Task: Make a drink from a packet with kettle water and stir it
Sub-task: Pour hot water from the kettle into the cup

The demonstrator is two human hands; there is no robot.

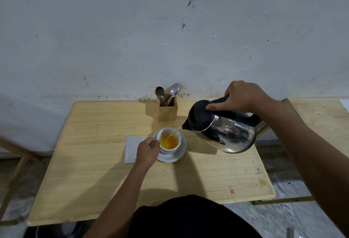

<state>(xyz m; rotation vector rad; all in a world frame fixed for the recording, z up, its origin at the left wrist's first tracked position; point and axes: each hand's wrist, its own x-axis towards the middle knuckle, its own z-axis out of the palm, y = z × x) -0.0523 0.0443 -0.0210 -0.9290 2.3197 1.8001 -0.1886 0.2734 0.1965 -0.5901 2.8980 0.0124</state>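
Note:
A white cup (171,149) stands on a white saucer (180,155) in the middle of the wooden table (94,162). Orange liquid fills part of the cup. My right hand (243,96) grips the black handle of a steel kettle (222,130), which is tilted left. A thin stream of water runs from its spout into the cup. My left hand (148,152) is closed at the cup's left side, on its handle, and a spoon bowl (152,144) shows by the fingers. A white packet (131,149) lies flat, partly under that hand.
A wooden cutlery holder (167,110) with spoons and a fork stands at the table's back edge by the stained wall. A second wooden table (321,113) adjoins on the right. A wooden frame (13,162) stands left of the table.

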